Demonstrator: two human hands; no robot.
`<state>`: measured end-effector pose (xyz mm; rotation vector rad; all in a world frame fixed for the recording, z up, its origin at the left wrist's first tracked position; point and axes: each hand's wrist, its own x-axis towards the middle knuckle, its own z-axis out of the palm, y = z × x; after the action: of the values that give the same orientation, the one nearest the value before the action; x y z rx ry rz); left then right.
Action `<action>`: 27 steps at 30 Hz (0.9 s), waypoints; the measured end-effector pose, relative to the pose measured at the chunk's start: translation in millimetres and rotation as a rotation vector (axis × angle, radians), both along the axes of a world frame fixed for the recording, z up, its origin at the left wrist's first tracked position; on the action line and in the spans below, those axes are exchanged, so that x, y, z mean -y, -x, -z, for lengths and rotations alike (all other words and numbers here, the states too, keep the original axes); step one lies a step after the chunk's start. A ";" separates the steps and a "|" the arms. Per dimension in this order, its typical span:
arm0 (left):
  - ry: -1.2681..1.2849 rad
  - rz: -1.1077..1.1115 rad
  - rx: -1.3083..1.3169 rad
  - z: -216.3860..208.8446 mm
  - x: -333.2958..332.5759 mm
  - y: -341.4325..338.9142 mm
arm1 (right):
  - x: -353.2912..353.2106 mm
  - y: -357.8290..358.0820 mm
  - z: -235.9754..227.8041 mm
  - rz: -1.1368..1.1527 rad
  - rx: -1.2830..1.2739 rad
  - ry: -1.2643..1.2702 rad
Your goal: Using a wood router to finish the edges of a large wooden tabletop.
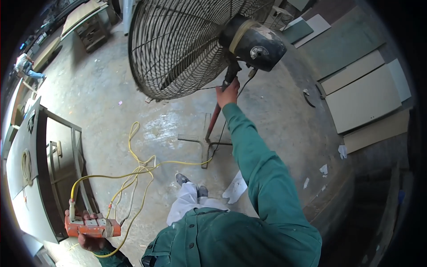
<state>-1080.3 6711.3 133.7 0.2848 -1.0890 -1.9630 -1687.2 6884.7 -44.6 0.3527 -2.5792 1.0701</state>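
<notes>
A large pedestal fan (184,49) with a wire cage and a black motor housing (262,46) stands in front of me. My right hand (228,94) is wrapped round its pole (214,120), just below the motor, with the arm stretched out. At the lower left, my left hand (91,241) grips an orange extension socket box (93,227) from below. A yellow cord (111,176) is plugged into the box and runs across the floor toward the fan's cross-shaped base (205,147). Part of the left hand's grip is hidden by the box.
A metal-framed table (49,173) with a coiled cord (26,167) is at the left. Boards (364,98) lean at the right. Paper scraps (324,170) and a white sheet (235,189) lie on the floor. Another person (26,66) is far left.
</notes>
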 end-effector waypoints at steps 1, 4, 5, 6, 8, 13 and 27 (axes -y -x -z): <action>-0.013 -0.087 0.000 -11.5 -11.6 -13.9 | -0.5 -27.8 9.7 -0.092 0.014 0.036; 0.022 0.035 0.066 -47.7 -22.1 -46.1 | 5.5 -129.7 41.8 -0.554 0.166 -0.035; -0.125 0.147 0.036 -62.4 -28.7 -55.4 | 11.7 -166.1 47.2 -0.727 0.261 -0.091; -0.094 0.112 0.070 -74.1 -30.3 -58.7 | 18.2 -200.9 49.2 -0.885 0.384 -0.174; -0.046 0.074 0.066 -99.0 -32.5 -56.0 | 27.5 -272.6 44.8 -1.204 0.329 -0.070; 0.048 0.040 0.009 -124.6 -15.4 -60.5 | 66.4 -399.0 39.7 -1.397 0.393 0.100; -0.280 -0.069 -0.036 -90.2 149.1 -135.7 | 220.9 -463.5 94.0 -1.760 0.601 -0.213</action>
<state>-944.7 6562.2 224.0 0.4293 -0.7693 -2.0499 -1223.8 6663.8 -138.6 3.0253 -2.3232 1.3205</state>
